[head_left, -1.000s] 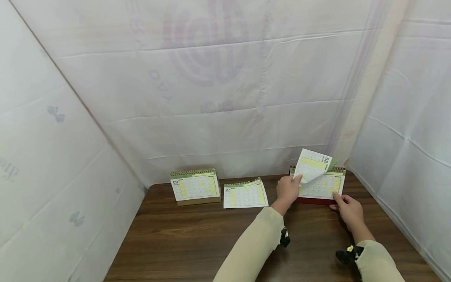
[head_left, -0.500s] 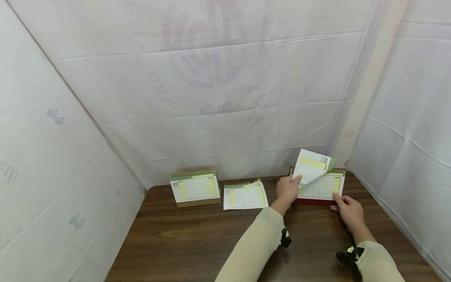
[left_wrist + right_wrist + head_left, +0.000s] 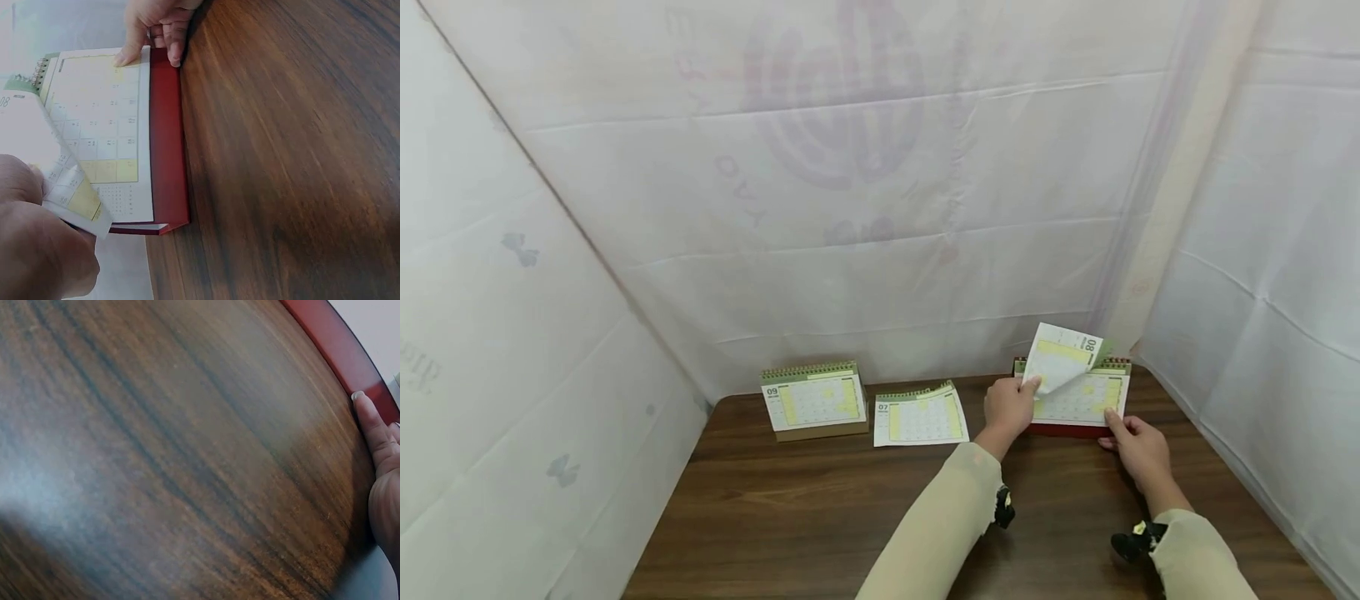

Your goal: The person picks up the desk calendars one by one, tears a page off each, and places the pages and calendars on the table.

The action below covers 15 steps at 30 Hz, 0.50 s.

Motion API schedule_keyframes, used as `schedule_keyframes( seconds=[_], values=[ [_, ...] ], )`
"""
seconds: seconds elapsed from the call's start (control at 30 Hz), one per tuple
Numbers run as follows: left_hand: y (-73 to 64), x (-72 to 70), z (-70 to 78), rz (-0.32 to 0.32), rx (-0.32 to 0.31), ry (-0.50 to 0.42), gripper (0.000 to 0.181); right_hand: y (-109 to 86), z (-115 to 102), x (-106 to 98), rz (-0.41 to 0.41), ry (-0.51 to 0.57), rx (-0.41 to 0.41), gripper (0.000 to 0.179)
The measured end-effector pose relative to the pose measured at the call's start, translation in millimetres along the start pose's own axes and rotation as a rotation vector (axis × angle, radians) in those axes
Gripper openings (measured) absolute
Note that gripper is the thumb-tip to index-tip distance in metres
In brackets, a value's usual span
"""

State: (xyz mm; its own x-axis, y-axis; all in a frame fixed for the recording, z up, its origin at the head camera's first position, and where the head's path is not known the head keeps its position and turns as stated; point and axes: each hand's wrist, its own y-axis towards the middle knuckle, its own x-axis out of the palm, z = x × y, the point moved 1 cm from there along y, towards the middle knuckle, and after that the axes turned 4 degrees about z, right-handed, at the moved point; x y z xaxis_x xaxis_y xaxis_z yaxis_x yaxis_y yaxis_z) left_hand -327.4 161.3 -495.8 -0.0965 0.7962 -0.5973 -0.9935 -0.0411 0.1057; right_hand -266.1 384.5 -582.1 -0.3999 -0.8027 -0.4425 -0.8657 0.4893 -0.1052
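Note:
A desk calendar with a red base (image 3: 1067,430) stands at the back right of the table. My left hand (image 3: 1009,406) pinches the lower left corner of its turned-up page marked 08 (image 3: 1062,357), which is bent diagonally and still joined near the right of the rings. Under it shows another calendar page (image 3: 100,125). My right hand (image 3: 1142,450) grips the calendar's lower right corner, thumb on the page and fingers against the red base. In the right wrist view, a finger (image 3: 373,428) of that hand lies along the red base (image 3: 337,344).
Left of the hands lies a loose calendar sheet marked 07 (image 3: 921,418), its top edge torn. Beyond it stands a second desk calendar showing 09 (image 3: 815,398) on a tan base. White sheeting (image 3: 850,292) walls the brown wooden table (image 3: 790,508) at the back and sides.

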Motion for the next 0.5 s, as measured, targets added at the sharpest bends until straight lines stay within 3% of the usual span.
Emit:
schedule_keyframes(
  seconds=[0.27, 0.5],
  values=[
    [5.3, 4.5, -12.6, -0.013, 0.105, -0.074, 0.049, 0.3, -3.5, 2.9, 0.024, 0.023, -0.016, 0.074],
    [-0.9, 2.6, -4.7, -0.014, 0.02, -0.045, 0.042, -0.3, -2.8, 1.3, 0.022, 0.022, -0.017, 0.074]
  ],
)
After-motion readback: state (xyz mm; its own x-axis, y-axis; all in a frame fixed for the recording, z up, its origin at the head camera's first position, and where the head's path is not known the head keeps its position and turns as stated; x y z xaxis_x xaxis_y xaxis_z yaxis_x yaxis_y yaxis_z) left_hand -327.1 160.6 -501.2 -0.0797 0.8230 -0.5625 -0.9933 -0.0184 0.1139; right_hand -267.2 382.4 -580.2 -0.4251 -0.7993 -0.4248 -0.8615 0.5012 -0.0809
